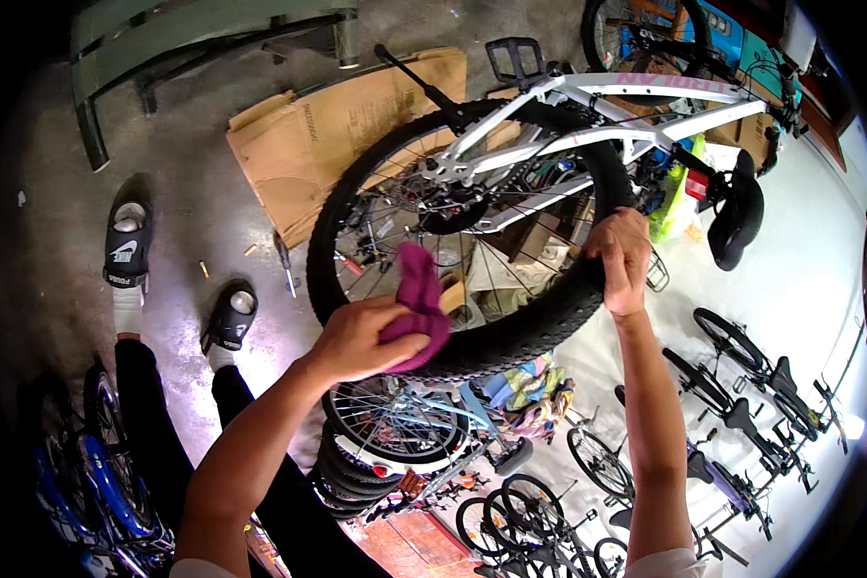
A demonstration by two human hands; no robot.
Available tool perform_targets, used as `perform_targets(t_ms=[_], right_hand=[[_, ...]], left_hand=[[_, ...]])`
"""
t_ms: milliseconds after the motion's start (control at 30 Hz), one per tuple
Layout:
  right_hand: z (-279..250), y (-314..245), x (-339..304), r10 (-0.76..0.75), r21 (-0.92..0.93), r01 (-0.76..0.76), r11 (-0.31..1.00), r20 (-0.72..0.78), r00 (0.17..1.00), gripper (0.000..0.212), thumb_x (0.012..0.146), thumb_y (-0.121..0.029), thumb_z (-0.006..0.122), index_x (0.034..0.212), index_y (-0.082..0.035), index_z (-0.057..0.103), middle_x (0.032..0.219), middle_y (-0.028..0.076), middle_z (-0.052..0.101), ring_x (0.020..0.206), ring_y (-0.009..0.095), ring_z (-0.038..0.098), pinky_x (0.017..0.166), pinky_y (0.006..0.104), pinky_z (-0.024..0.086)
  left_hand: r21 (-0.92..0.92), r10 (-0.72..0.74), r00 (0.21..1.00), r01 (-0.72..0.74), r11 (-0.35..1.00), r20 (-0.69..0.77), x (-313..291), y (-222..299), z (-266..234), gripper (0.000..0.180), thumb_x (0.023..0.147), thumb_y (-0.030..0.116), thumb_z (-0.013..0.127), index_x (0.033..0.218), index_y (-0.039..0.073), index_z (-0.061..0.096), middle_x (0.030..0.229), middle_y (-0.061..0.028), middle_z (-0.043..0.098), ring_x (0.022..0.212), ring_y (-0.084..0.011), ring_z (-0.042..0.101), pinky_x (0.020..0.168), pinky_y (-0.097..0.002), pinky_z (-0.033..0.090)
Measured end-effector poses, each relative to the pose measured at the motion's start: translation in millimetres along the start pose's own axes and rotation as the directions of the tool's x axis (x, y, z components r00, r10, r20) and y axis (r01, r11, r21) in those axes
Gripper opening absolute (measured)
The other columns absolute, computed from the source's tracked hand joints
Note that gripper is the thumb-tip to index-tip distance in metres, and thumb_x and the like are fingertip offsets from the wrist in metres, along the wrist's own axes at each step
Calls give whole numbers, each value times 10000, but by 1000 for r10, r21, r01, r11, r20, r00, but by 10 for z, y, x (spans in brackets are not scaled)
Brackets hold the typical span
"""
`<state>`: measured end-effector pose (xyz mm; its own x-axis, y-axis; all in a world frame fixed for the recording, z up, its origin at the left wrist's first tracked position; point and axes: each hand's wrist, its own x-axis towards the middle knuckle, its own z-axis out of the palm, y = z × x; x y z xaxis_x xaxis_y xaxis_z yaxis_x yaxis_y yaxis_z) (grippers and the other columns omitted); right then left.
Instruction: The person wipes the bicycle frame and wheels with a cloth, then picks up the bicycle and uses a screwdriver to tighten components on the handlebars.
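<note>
So the big thing here is the white-framed bike (636, 111), which sits upside down and raised in front of the person, saddle (739, 214) hanging at the right and a pedal (512, 58) sticking up at the top; I can't see what actually holds it up, and that's my main worry, because if it's only balanced, any hard push on the wheel could tip the whole frame toward the flattened cardboard box (332, 130) on the floor. Next down, the knobby black tire (539, 323) on the rear wheel is right in the middle of the view, and a free wheel like that can spin as soon as it's rubbed. The right hand (622, 258) is closed over the tire's right side, fingers wrapped onto the tread, so if that grip loosens the wheel turns and fingers could slide toward the spokes (472, 260). The left hand (361, 339) is clenched around a magenta rag (420, 306), pressing it on the tire's lower left edge. A loose corner of the rag stands up close to the spokes and the brake disc (416, 197), and I'd guess that's the likeliest snag: cloth caught in a turning wheel drags the hand in, or smears grime onto the disc. Smallest item, a screwdriver (285, 262) lies on the floor near the feet, easy to step on.
</note>
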<state>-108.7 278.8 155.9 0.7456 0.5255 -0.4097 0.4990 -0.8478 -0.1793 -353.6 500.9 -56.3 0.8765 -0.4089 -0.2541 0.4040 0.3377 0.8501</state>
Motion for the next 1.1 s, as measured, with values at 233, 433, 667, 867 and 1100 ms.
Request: perform_targets(t_ms=[233,433,667,867,1100], right_hand=[[37,74,-45,-11,59,14,998,-60,998,412,1002,-232,482,632,-67,558,703,66,639,766,260,573,977,416,392],[54,163,-133,-33,126,42,991,-73,997,428,1015,-287,482,660,-62,564,710,67,631,772,250,564,976,420,378],[15,247,-180,82,256,-65,964,-56,995,410,1065,-272,508,735,-32,542,805,75,597,846,233,548,950,407,394],[-108,-325,319,66,-219,-2,976,284,957,115,891,-140,702,854,-33,680,863,113,650,889,335,621,837,432,459],[374,-657,799,-262,-358,415,837,404,876,163,864,-161,778,940,-66,669,895,94,663,865,317,667,774,446,524]], left_hand=[[65,-83,954,106,992,-289,40,-1039,-179,379,975,382,725,1119,32,736,1170,-177,658,1072,-330,658,926,-426,509],[-32,-398,913,396,918,-92,179,-1188,-44,590,955,635,648,1237,126,744,1237,-138,736,1123,-311,712,983,-388,525],[132,-361,924,377,917,-129,167,-1097,-212,602,973,678,563,1180,152,772,1089,-174,764,1020,-392,715,883,-447,541],[151,-396,913,407,901,-101,122,-1175,-278,594,968,682,569,1163,162,778,1098,-173,763,1027,-398,713,879,-459,539],[179,-371,919,390,903,-130,84,-1058,-256,627,964,678,582,1104,96,767,1075,-200,756,1022,-407,711,868,-475,538]])
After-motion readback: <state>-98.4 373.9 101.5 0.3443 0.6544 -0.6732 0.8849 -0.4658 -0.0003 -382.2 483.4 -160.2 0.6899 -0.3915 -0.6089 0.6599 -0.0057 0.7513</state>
